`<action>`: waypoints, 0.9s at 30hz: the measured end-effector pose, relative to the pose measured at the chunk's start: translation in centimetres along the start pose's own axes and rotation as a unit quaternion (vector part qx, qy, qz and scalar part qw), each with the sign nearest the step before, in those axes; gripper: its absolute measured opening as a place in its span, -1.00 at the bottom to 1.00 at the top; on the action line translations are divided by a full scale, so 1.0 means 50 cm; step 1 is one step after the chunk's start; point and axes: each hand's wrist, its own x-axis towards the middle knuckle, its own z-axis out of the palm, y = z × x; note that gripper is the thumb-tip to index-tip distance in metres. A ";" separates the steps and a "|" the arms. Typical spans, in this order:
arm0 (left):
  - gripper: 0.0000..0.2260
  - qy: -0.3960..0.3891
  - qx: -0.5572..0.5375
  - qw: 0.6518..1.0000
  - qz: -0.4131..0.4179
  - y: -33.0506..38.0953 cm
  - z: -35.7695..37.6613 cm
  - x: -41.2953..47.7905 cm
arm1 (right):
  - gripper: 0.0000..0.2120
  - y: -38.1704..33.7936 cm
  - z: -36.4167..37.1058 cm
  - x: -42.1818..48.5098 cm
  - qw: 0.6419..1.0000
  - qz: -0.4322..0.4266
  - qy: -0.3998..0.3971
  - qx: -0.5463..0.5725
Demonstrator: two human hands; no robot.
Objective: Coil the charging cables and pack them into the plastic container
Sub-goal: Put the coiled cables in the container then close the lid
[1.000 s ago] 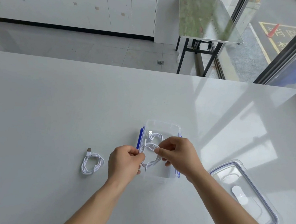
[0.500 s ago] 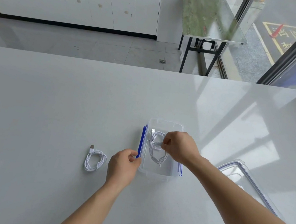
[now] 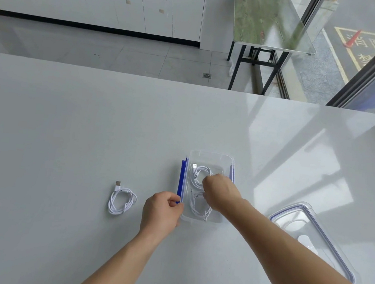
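Step in hand: packing, by the look of it; two white coils lie inside the container (image 3: 211,154), and the right hand (image 3: 220,192) is down among them, seemingly settling the nearer one.
Container: clear plastic with blue side clips, open, on the white table (image 3: 66,140), a little right of centre and near the person.
Far coil (image 3: 198,176): in the far half of the container, its plug towards the far-left corner.
Near coil (image 3: 199,209): in the near half, just beside the far coil (whether the two overlap is hidden under the hand).
Right hand: reaches in from the right, knuckles up, fingers curled down onto the coils. The fingertips are hidden, so it cannot be told whether they pinch a cable or only press it.
Left hand (image 3: 163,211): at the near-left corner of the container, thumb and fingers closed on the rim by the blue clip (image 3: 181,180), steadying the box.
Loose cable (image 3: 122,201): already coiled, on the table left of the left hand, apart from the container, touched by nothing.
Lid (image 3: 300,223): on the table at the near right, well apart from the container.
Progress: likely two cables in, one out.
Next move calls for: drawing the right hand out without dragging a loop along, then fetching the loose cable from the left and laying it with the others. The coils look springy, so a light press may be needed.
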 end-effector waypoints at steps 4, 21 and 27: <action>-0.84 0.000 -0.016 1.000 -0.008 0.000 -0.002 -0.001 | -0.98 -0.003 -0.001 -0.002 1.000 0.002 -0.019 0.008; -0.91 -0.011 -0.044 0.998 -0.034 -0.003 0.011 -0.018 | -0.89 -0.036 -0.082 -0.042 0.976 0.015 0.106 0.188; -0.94 -0.008 -0.085 0.995 -0.057 -0.014 0.006 -0.036 | -0.87 -0.129 -0.102 -0.017 0.973 -0.059 0.105 0.196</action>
